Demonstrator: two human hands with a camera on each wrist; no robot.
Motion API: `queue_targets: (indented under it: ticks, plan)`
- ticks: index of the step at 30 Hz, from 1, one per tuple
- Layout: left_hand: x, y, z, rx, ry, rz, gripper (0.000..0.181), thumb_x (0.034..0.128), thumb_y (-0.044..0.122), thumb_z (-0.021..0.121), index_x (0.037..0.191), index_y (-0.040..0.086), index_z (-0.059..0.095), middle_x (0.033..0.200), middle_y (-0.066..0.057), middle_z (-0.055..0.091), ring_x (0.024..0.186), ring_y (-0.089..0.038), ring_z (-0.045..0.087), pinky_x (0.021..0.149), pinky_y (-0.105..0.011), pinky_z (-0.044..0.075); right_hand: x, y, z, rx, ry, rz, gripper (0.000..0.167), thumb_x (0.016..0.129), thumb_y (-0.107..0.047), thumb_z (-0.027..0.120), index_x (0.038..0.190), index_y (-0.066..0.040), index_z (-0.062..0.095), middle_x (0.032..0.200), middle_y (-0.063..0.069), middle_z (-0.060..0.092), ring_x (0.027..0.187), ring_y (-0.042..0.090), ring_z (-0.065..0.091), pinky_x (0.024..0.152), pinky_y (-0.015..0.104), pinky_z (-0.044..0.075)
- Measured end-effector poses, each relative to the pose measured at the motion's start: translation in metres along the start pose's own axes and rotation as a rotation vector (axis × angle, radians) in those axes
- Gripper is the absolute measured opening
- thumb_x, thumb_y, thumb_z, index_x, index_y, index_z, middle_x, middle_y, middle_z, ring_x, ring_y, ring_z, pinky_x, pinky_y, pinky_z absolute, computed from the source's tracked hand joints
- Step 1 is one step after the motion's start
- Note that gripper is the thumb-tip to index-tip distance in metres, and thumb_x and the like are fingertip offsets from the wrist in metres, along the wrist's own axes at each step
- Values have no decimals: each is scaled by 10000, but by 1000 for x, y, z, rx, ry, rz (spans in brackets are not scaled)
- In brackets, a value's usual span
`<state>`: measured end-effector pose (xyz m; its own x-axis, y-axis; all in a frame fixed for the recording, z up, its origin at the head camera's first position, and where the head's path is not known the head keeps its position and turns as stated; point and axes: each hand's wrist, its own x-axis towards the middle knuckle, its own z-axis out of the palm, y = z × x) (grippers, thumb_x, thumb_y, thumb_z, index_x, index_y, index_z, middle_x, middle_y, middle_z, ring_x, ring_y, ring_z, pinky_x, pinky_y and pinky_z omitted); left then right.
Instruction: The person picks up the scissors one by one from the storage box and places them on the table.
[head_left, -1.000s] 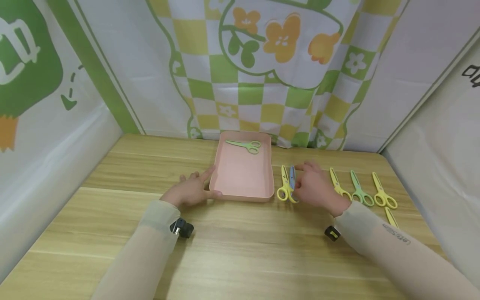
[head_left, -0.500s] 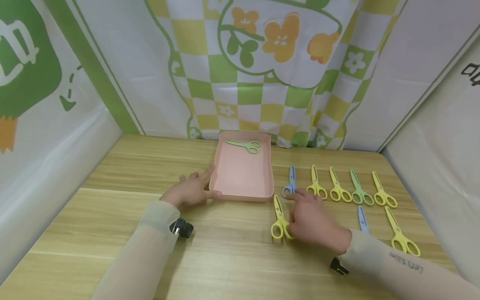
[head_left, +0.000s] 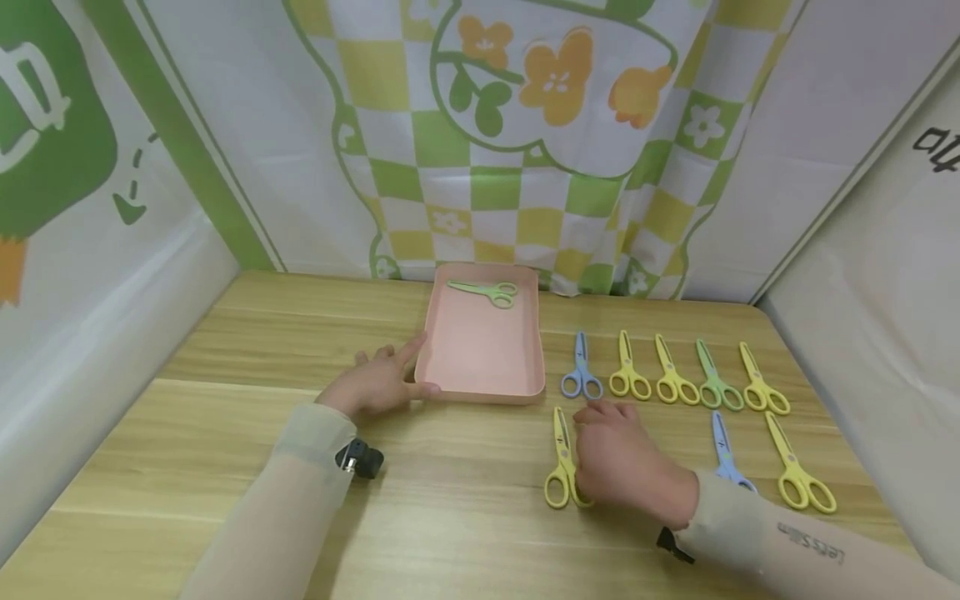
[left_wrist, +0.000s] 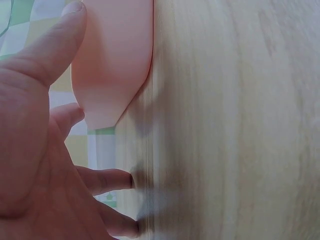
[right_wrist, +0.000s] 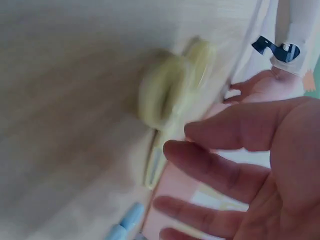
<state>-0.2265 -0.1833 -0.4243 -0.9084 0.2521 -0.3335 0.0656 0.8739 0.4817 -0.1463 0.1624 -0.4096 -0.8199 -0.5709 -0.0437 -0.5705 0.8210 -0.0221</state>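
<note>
In the head view, my left hand (head_left: 371,383) steadies the left side of a pink tray (head_left: 480,358), its thumb and forefinger on the rim. The other left fingers are spread off the tray. A pair of green scissors (head_left: 491,292) lies in the tray's far end. My right hand (head_left: 626,462) is just right of yellow scissors (head_left: 562,458) and partly covers their handle. In the right wrist view, the loosely bent right thumb and forefinger are beside those yellow scissors (right_wrist: 167,95), with no scissors seen between the fingertips. Blue scissors (head_left: 581,371) lie beyond the right hand.
Further right in the back row lie yellow scissors (head_left: 628,371), more yellow scissors (head_left: 675,375), green scissors (head_left: 716,379) and yellow scissors (head_left: 761,383). Nearer lie blue scissors (head_left: 723,446), partly under the right forearm, and yellow scissors (head_left: 797,462). A patterned curtain (head_left: 517,192) hangs behind the table.
The yellow scissors have come from beside the blue pair to a spot nearer the person, shifted by my right hand, which has also drawn back. My left hand stays at the tray.
</note>
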Motion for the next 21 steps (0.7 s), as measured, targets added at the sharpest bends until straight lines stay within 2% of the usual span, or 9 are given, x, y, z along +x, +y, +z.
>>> queue_targets:
  ticks: [3, 5, 7, 14, 21]
  plan:
    - [0, -1, 0, -1, 0, 1, 1002, 875, 708, 573, 1613, 328, 13, 1576, -361, 47, 1309, -711, -40, 974, -829, 65, 0, -1, -2, -1, -15, -84, 64, 744, -200, 732, 753, -151, 691, 1273, 140, 628, 1221, 376, 526, 950, 593, 384]
    - [0, -1, 0, 0, 0, 3, 998, 878, 705, 573, 1614, 328, 14, 1576, -360, 51, 1309, -712, -37, 974, -830, 68, 0, -3, -2, -2, -44, -129, 216, 750, -247, 778, 929, -134, 739, 1286, 141, 624, 1210, 355, 548, 949, 587, 390]
    - [0, -1, 0, 1, -2, 6, 997, 880, 702, 574, 1614, 325, 14, 1574, -363, 53, 1307, -714, -34, 973, -830, 69, -2, -4, -1, -14, -82, -151, 301, 749, -264, 804, 1000, -112, 740, 1272, 137, 632, 1192, 340, 566, 950, 578, 388]
    - [0, -1, 0, 5, -6, 13, 1036, 849, 748, 559, 1615, 315, 13, 1575, -362, 52, 1300, -721, -28, 973, -831, 70, -12, -1, -6, -13, -58, -169, 178, 640, -143, 815, 748, -135, 674, 1121, 130, 678, 1085, 320, 618, 888, 560, 405]
    - [-1, 0, -1, 14, -5, 20, 1021, 867, 726, 562, 1616, 304, 11, 1572, -365, 60, 1292, -729, -25, 969, -834, 68, -19, 16, -6, 39, -78, -117, 240, 576, -119, 815, 755, -177, 666, 1044, 40, 668, 981, 262, 622, 818, 518, 415]
